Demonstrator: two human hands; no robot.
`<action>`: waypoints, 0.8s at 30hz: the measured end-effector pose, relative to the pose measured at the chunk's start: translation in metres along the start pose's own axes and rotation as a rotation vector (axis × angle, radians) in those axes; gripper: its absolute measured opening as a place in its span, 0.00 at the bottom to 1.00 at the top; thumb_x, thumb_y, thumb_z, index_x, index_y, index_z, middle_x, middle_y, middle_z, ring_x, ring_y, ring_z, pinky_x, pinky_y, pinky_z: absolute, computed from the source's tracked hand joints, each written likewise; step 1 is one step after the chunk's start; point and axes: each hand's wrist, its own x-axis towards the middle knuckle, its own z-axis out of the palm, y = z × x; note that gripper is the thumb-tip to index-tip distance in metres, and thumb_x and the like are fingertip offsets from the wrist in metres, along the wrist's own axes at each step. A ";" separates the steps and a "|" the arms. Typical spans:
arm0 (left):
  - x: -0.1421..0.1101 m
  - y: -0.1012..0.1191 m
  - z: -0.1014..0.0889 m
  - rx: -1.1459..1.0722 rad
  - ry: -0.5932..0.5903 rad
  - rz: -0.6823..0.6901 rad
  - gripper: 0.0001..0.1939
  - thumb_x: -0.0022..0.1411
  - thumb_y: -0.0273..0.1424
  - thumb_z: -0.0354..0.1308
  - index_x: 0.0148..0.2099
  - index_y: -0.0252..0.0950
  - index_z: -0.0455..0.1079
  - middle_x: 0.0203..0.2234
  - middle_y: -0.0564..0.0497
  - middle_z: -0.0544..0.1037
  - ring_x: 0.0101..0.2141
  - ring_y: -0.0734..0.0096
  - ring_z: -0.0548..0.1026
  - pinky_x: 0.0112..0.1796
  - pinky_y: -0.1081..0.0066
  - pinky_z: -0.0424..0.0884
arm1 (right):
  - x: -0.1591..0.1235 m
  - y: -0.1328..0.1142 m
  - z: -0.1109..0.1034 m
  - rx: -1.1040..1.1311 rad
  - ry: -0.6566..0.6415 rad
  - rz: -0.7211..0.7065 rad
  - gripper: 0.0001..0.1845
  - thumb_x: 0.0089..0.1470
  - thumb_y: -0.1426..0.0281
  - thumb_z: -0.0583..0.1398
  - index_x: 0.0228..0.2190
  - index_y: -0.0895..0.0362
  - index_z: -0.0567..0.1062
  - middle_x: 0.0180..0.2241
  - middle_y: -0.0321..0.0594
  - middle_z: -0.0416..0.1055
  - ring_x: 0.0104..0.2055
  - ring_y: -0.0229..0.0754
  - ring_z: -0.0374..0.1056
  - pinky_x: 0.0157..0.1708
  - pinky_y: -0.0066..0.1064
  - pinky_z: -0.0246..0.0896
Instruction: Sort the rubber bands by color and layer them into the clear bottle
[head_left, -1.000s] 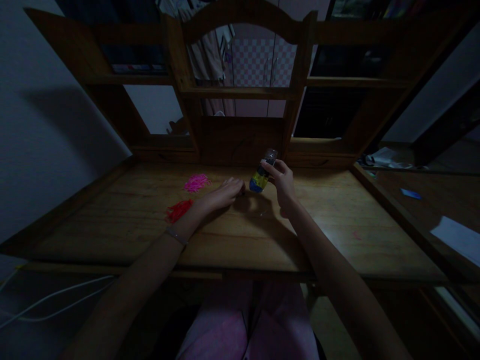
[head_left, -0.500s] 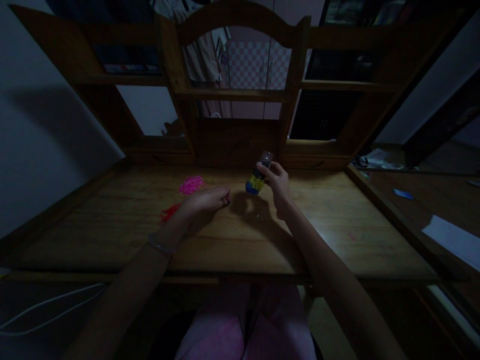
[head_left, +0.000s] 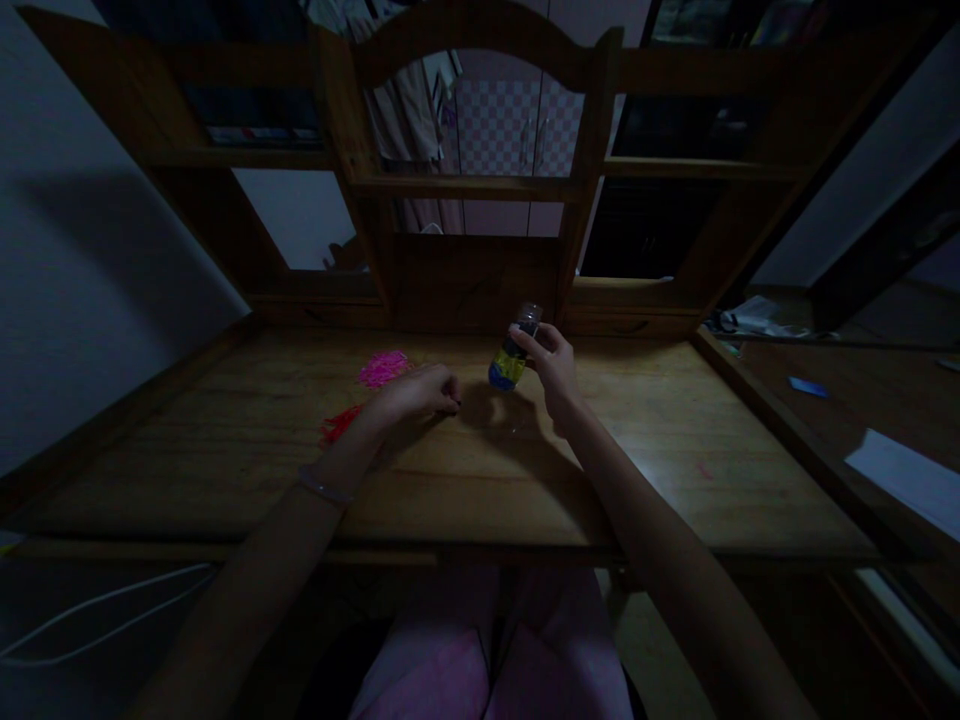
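Observation:
My right hand (head_left: 554, 362) holds a small clear bottle (head_left: 514, 347) tilted above the desk, its neck leaning up and to the right. Blue, yellow and black layers fill the bottle from the bottom upward, and the top part is see-through. My left hand (head_left: 427, 390) is closed low over the wood, left of the bottle. A tiny dark bit shows at its fingertips, too small to name. Beyond that hand lies a pile of thin pink strands or loops (head_left: 383, 368). A red pile (head_left: 339, 425) of the same sort lies partly hidden behind my left wrist.
The wooden desk (head_left: 660, 440) has a shelf frame (head_left: 465, 190) along its back edge. Near the right side lies a small pinkish strand (head_left: 703, 470). On the side surface at right are a blue card (head_left: 807, 387) and white paper (head_left: 911, 478).
The bottle and my right hand have shifted very slightly left. My left fingers have curled a little, staying in about the same place.

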 end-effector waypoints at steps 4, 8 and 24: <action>0.002 0.000 0.000 0.001 -0.029 0.023 0.06 0.47 0.32 0.62 0.31 0.37 0.75 0.27 0.51 0.77 0.28 0.67 0.72 0.28 0.72 0.60 | -0.001 0.001 0.001 0.027 -0.003 0.000 0.26 0.41 0.51 0.66 0.39 0.55 0.74 0.41 0.42 0.74 0.43 0.44 0.70 0.39 0.34 0.65; -0.002 0.006 0.001 0.000 -0.004 0.031 0.06 0.46 0.30 0.62 0.31 0.37 0.75 0.26 0.50 0.77 0.27 0.67 0.71 0.27 0.70 0.59 | -0.001 0.001 0.002 0.041 -0.012 -0.004 0.27 0.41 0.52 0.67 0.39 0.56 0.74 0.40 0.42 0.74 0.43 0.44 0.70 0.39 0.34 0.65; 0.005 -0.001 0.001 -0.187 0.011 -0.038 0.05 0.45 0.29 0.59 0.28 0.34 0.74 0.21 0.50 0.77 0.22 0.70 0.72 0.22 0.74 0.59 | -0.001 0.012 0.002 -0.207 -0.040 -0.159 0.24 0.45 0.54 0.65 0.41 0.54 0.74 0.38 0.40 0.76 0.40 0.44 0.70 0.42 0.37 0.64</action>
